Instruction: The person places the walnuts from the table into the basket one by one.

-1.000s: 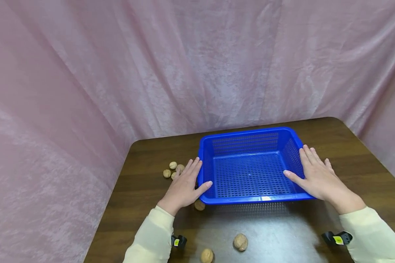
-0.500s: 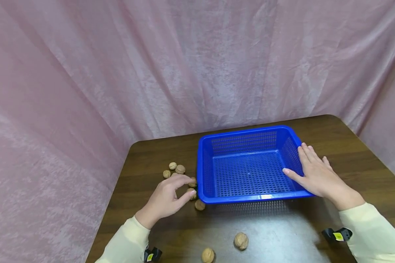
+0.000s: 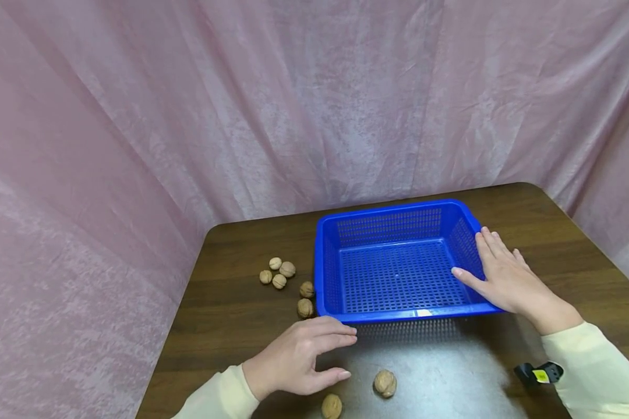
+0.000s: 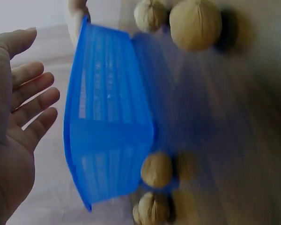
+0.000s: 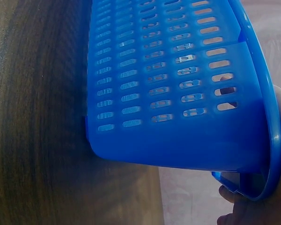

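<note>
A blue plastic basket (image 3: 398,279) with slotted walls stands on the wooden table. My right hand (image 3: 508,285) rests on its right rim, thumb over the inner side and straight fingers along the outside. My left hand (image 3: 304,358) is held in front of the basket's near left corner, fingers extended and thumb apart, with nothing in it. Two walnuts lie close by that hand on the near side, one walnut (image 3: 385,384) to its right and another walnut (image 3: 332,406) below its thumb. Beside the basket's left wall sit two more, including a walnut (image 3: 305,308).
Farther left on the table (image 3: 230,314) is a small group of several walnuts (image 3: 279,281). A pink curtain (image 3: 346,116) hangs behind the table's far edge and along its sides. A black device (image 3: 539,373) with a yellow label sits at the right sleeve.
My left hand has let go of the basket's left rim, moved out over the walnuts, then come nearer and right, now covering where one walnut lay. The right hand has stayed on the rim.
</note>
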{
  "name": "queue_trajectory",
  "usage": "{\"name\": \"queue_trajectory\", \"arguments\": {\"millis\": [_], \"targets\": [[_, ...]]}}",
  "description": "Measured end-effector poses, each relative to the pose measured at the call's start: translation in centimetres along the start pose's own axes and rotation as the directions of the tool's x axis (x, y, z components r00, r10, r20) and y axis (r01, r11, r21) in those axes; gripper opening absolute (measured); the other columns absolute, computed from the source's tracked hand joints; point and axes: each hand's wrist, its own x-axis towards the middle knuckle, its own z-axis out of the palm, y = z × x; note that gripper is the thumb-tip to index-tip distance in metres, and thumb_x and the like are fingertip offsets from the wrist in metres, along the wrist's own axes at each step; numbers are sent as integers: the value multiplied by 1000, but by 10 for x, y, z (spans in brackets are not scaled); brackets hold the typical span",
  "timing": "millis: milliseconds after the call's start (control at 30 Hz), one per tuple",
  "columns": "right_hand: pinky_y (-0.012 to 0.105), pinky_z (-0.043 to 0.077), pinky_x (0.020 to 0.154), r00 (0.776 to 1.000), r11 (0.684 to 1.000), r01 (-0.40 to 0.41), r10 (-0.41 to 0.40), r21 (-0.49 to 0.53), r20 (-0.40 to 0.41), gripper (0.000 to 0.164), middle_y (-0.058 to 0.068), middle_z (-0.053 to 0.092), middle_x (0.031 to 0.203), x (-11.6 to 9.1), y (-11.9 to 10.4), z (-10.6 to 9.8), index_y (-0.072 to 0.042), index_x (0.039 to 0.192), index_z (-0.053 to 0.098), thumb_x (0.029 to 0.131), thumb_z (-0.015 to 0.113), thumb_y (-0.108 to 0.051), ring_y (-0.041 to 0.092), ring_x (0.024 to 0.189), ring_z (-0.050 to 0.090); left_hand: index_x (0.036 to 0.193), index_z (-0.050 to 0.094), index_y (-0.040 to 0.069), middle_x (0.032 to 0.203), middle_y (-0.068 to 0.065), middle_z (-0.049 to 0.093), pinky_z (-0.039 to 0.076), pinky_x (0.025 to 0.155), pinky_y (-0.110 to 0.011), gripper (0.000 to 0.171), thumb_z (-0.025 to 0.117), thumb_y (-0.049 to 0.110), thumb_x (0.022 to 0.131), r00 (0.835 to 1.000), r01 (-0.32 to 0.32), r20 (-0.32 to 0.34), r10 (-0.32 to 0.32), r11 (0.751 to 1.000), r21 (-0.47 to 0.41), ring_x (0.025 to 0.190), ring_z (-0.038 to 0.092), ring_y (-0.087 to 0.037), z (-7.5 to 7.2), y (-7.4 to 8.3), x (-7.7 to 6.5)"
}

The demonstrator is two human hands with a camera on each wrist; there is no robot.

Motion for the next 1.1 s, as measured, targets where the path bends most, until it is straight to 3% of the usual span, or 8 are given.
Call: {"name": "queue_trajectory", "arguments": {"millis": [267, 500, 633, 900, 1100], "targets": [[73, 8, 103, 1000, 1000, 8, -8, -4, -1, 99, 26, -10, 156, 1, -2, 0, 10, 149, 1, 94, 44, -61, 40, 143, -11, 120, 65, 6, 123, -3, 63, 38, 102, -19, 44, 69, 34, 87, 994, -47, 103, 48, 999, -20, 118, 55, -8, 25, 5, 2], [73, 8, 103, 1000, 1000, 8, -8, -7, -11, 99, 27, -9, 156, 1, -1, 1, 10, 149, 2, 94, 44, -61, 40, 143, -11, 123, 64, 7, 125, -1, 63, 34, 102, -14, 47, 68, 38, 88, 977, 13, 215, 3, 997, -72, 121, 52, -4, 52, -4, 0], [73, 10, 102, 1000, 1000, 9, -9, -13, -10, 99, 27, -9, 156, 1, -1, 1, 10, 149, 2, 94, 44, -61, 40, 143, -10, 123, 64, 9, 125, 2, 63, 32, 102, -12, 50, 67, 44, 88, 966, 8, 259, 7, 998, -57, 120, 51, -1, 65, -8, 2], [73, 9, 103, 1000, 1000, 10, -10, -11, 0, 99, 27, -10, 156, 0, -1, 0, 10, 149, 1, 94, 44, -61, 40, 143, -11, 126, 63, 14, 126, 7, 61, 31, 102, -11, 56, 63, 55, 87, 944, 38, 329, -20, 998, -48, 120, 49, 4, 78, -16, 10], [73, 10, 102, 1000, 1000, 14, -14, -10, 0, 99, 27, -9, 156, 0, -1, 0, 10, 149, 1, 95, 44, -60, 41, 143, -9, 125, 64, 16, 125, 9, 62, 28, 102, -8, 58, 63, 59, 85, 930, 7, 367, 9, 999, -43, 119, 49, 5, 83, -21, 15]]}}
